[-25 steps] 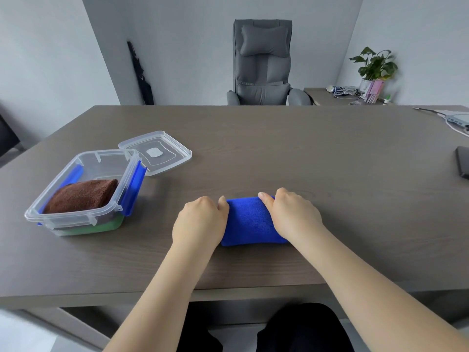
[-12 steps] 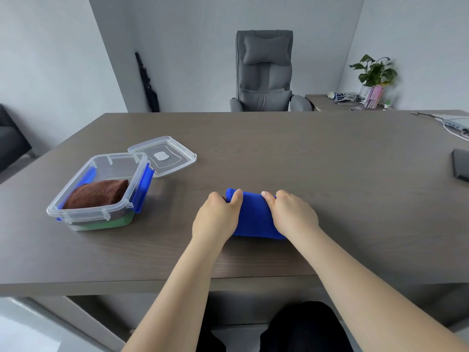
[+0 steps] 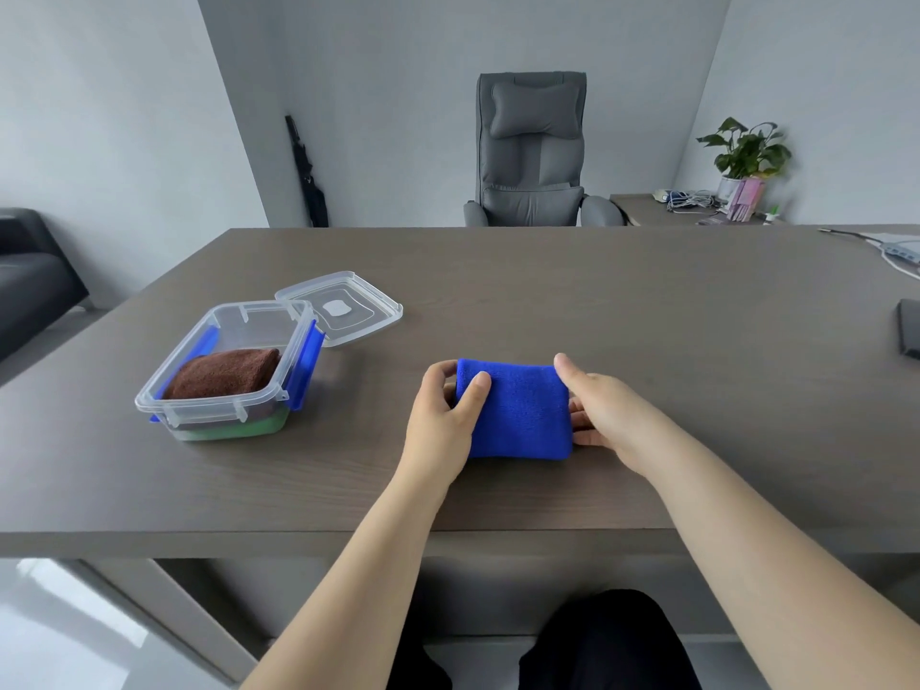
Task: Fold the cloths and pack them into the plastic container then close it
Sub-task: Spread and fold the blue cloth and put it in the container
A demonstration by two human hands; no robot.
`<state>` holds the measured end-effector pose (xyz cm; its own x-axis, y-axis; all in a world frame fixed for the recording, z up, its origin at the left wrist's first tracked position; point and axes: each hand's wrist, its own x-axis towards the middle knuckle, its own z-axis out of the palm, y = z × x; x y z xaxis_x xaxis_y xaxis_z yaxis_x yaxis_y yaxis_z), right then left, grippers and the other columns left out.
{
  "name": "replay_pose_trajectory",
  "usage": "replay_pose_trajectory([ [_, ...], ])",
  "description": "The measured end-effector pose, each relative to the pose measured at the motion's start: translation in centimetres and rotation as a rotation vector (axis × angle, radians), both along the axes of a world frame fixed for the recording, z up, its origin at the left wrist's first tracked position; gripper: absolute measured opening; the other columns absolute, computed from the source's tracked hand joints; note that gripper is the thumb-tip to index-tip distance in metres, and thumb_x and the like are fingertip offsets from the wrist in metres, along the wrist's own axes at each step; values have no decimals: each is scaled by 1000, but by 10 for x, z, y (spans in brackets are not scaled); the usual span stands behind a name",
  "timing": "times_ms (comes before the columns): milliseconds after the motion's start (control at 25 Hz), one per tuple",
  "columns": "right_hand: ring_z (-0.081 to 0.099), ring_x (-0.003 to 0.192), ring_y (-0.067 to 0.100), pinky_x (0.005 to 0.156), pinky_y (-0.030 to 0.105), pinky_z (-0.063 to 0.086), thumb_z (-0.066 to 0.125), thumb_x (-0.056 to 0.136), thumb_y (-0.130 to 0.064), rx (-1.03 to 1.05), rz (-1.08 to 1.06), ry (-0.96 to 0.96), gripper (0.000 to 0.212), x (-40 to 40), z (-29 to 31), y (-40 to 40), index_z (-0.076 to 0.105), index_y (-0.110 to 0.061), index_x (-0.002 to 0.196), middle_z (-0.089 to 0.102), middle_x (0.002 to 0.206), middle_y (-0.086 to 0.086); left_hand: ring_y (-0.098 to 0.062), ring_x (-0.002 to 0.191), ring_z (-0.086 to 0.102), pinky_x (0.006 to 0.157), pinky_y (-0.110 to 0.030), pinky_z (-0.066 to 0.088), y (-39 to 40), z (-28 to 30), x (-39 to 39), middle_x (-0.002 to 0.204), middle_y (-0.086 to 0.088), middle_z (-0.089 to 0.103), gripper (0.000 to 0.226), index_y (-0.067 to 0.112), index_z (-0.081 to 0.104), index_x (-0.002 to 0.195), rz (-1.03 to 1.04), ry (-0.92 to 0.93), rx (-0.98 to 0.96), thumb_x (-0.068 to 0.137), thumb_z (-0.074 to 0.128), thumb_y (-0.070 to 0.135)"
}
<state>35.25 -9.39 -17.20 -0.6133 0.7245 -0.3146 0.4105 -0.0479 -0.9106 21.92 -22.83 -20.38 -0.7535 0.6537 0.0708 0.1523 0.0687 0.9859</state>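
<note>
A folded blue cloth (image 3: 520,413) lies on the grey-brown table (image 3: 647,316) near its front edge. My left hand (image 3: 443,415) grips the cloth's left end, thumb on top. My right hand (image 3: 605,415) holds its right end, fingers tucked under the edge. To the left stands the open clear plastic container (image 3: 229,415) with blue clips. Inside it a folded brown cloth (image 3: 224,373) rests on a green cloth (image 3: 239,428). The clear lid (image 3: 341,307) lies flat on the table behind the container.
A dark flat device (image 3: 910,328) lies at the table's right edge, with cables (image 3: 891,246) further back. A grey office chair (image 3: 530,151) stands beyond the far edge. A black sofa (image 3: 30,276) is at the left.
Both hands shifted from pressing on the blue cloth to gripping its two ends; more of the cloth now shows between them. The view moved, so the container appears further right.
</note>
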Motion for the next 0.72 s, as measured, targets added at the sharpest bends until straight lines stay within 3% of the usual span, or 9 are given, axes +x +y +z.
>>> replay_pose_trajectory([
  [120, 68, 98, 21, 96, 36, 50, 54, 65, -85, -70, 72, 73, 83, 9, 4, -8, 67, -19, 113, 71, 107, 8, 3, 86, 63, 65, -10, 46, -4, 4, 2, 95, 19, 69, 28, 37, 60, 106, -21, -99, 164, 84, 57, 53],
  [200, 66, 104, 21, 100, 38, 47, 59, 55, -88, -103, 100, 85, 93, 11, 8, -12, 67, -17, 114, 69, 112, 7, 1, 92, 62, 73, -14, 47, -6, 5, 4, 102, 15, 69, 28, 33, 61, 107, -41, -178, 228, 85, 57, 50],
  [320, 66, 106, 13, 96, 37, 47, 64, 61, -81, -240, 251, 191, 76, 12, 12, -20, 69, -26, 114, 70, 114, -4, -9, 100, 61, 89, -34, 49, -8, 3, 8, 109, 6, 68, 30, 30, 60, 110, -63, -249, 262, 85, 59, 48],
  [400, 67, 107, 14, 94, 39, 48, 72, 69, -65, -265, 246, 272, 65, 6, 11, -29, 68, -22, 117, 71, 116, -3, -11, 99, 62, 90, -38, 50, -12, 4, 8, 109, 4, 68, 29, 30, 59, 109, -60, -259, 268, 85, 59, 47],
  [480, 71, 98, 18, 87, 38, 53, 79, 71, -45, -216, 115, 377, 51, -7, 12, -39, 69, -12, 108, 73, 110, 6, -10, 95, 63, 86, -36, 53, -19, 8, 4, 106, 4, 68, 27, 31, 58, 109, -33, -248, 276, 86, 59, 46],
  [600, 72, 86, 18, 74, 33, 55, 77, 78, -28, -123, 24, 456, 26, -34, 17, -56, 67, -13, 97, 73, 102, 8, -6, 88, 63, 78, -31, 53, -38, 18, -13, 98, 7, 68, 22, 30, 55, 109, 43, -198, 257, 90, 58, 41],
  [720, 71, 89, 18, 80, 38, 55, 73, 83, -27, -17, 48, 423, 30, -68, 22, -76, 62, -14, 106, 71, 105, 6, -7, 86, 64, 68, -24, 52, -65, 31, -40, 97, 6, 68, 18, 33, 55, 107, 140, -102, 205, 91, 58, 39],
])
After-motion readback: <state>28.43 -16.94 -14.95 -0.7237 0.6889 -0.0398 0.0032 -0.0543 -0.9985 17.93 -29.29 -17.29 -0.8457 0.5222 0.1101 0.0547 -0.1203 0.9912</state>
